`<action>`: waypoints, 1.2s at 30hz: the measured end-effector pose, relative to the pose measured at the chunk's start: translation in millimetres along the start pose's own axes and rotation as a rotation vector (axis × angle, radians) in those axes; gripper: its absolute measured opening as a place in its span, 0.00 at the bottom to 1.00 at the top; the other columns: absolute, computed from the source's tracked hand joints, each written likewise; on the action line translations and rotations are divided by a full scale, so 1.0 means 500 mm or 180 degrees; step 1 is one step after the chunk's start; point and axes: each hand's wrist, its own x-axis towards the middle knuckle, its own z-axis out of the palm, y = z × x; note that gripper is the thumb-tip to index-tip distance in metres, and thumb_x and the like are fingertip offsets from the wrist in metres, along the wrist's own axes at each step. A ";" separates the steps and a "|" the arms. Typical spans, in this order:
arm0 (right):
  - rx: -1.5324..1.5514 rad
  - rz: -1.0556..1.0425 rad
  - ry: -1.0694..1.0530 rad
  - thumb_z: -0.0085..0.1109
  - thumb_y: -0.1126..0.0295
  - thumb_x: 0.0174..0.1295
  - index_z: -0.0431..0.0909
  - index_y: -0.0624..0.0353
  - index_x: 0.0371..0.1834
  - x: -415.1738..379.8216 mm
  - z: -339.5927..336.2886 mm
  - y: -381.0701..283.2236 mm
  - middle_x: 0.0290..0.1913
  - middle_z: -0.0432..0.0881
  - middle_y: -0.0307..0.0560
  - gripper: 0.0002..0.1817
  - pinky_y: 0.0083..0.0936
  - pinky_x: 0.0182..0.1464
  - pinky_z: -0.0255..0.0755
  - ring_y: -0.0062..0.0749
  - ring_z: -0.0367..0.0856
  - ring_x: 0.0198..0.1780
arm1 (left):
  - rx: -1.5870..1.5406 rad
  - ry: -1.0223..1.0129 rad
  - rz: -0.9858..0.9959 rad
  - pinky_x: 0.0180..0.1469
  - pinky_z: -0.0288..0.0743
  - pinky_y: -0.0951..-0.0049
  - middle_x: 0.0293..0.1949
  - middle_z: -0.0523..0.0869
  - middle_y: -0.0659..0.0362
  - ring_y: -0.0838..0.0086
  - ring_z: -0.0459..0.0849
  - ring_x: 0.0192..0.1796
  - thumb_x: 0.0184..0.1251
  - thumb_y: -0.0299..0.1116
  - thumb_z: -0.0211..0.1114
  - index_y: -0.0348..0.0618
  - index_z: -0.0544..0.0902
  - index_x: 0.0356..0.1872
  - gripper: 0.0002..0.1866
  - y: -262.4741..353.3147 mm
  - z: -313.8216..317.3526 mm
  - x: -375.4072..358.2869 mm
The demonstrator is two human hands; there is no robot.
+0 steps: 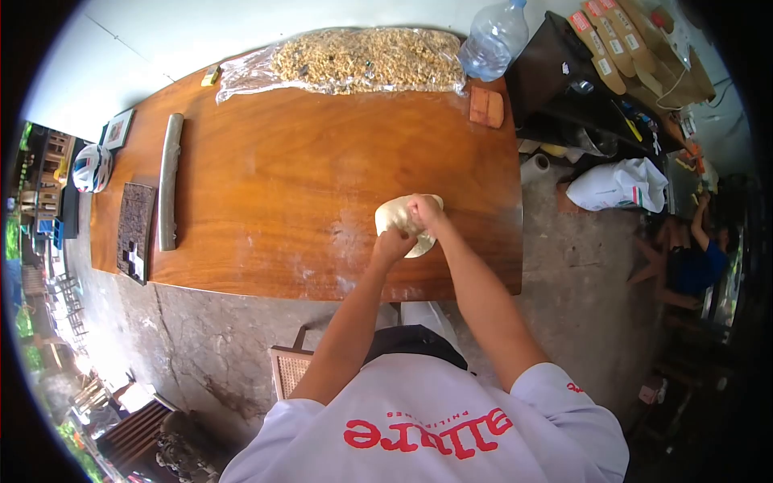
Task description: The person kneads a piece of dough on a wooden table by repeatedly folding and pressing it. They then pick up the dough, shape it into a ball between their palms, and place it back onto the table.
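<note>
- Small open-air food workshop / home bakery, semi-outdoor.
- Long wooden counter [266, 169], flour-dusted, w/ dough [400, 216] on it.
- Big plastic bag of nuts [354, 60], metal rolling pin [168, 181], water bottle [493, 36].
- Rough concrete floor [217, 346].
- Cardboard boxes [620, 40] stacked on a side shelf; trees & daylight at left edge.

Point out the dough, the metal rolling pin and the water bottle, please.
dough [394, 214], head view, its bare left part.
rolling pin [168, 181], head view, middle of the bar.
water bottle [493, 36], head view, its clear body.
</note>
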 end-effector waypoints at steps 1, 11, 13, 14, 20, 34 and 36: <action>-0.0255 -0.0108 -0.0195 0.51 0.65 0.58 0.69 0.52 0.13 0.003 0.000 0.039 0.13 0.66 0.35 0.15 0.24 0.15 0.47 0.20 0.59 0.12 | -0.0420 -0.0302 -0.0192 0.39 0.82 0.58 0.27 0.88 0.43 0.55 0.89 0.33 0.60 0.48 0.65 0.37 0.86 0.28 0.20 -0.004 -0.012 0.001; -0.1669 -0.0100 0.0157 0.51 0.69 0.57 0.80 0.66 0.21 -0.016 -0.063 0.254 0.21 0.78 0.48 0.14 0.31 0.29 0.67 0.31 0.75 0.25 | -0.0359 -0.2266 -0.1021 0.23 0.81 0.69 0.20 0.86 0.51 0.66 0.87 0.22 0.66 0.36 0.66 0.32 0.84 0.24 0.16 0.029 -0.060 -0.026; -0.2180 -0.0735 -0.0287 0.52 0.69 0.58 0.81 0.66 0.22 -0.002 -0.097 0.288 0.21 0.79 0.48 0.13 0.30 0.31 0.69 0.30 0.76 0.26 | -0.0464 -0.2135 -0.0284 0.21 0.79 0.69 0.19 0.84 0.51 0.66 0.85 0.20 0.68 0.42 0.65 0.32 0.83 0.23 0.21 0.055 -0.095 -0.053; -0.2467 -0.0459 -0.0454 0.52 0.68 0.59 0.82 0.66 0.23 -0.032 -0.082 0.244 0.22 0.79 0.48 0.14 0.29 0.32 0.69 0.29 0.76 0.27 | -0.0465 -0.2143 -0.0298 0.21 0.79 0.69 0.19 0.84 0.51 0.66 0.85 0.20 0.68 0.42 0.65 0.32 0.83 0.23 0.21 0.053 -0.091 -0.042; -0.2830 0.0577 -0.0817 0.53 0.56 0.65 0.85 0.63 0.37 -0.028 -0.070 0.192 0.36 0.87 0.51 0.20 0.34 0.47 0.75 0.40 0.84 0.40 | -0.1377 -0.1549 -0.1247 0.21 0.76 0.67 0.15 0.79 0.51 0.66 0.81 0.16 0.70 0.71 0.49 0.30 0.79 0.19 0.45 0.027 -0.024 0.002; -0.3629 0.1061 -0.0521 0.51 0.50 0.63 0.88 0.60 0.39 -0.030 -0.055 0.082 0.45 0.87 0.63 0.24 0.46 0.55 0.75 0.57 0.84 0.51 | -0.0222 -0.1117 -0.0829 0.41 0.80 0.56 0.15 0.80 0.39 0.51 0.87 0.29 0.70 0.77 0.39 0.26 0.84 0.18 0.53 0.024 -0.015 0.078; -0.3484 0.1135 -0.0316 0.50 0.51 0.63 0.87 0.63 0.40 -0.036 -0.049 0.078 0.47 0.86 0.66 0.25 0.47 0.56 0.75 0.59 0.84 0.53 | -0.0111 -0.0881 -0.0772 0.41 0.80 0.55 0.14 0.79 0.39 0.50 0.87 0.29 0.70 0.76 0.39 0.27 0.83 0.17 0.53 0.035 -0.011 0.074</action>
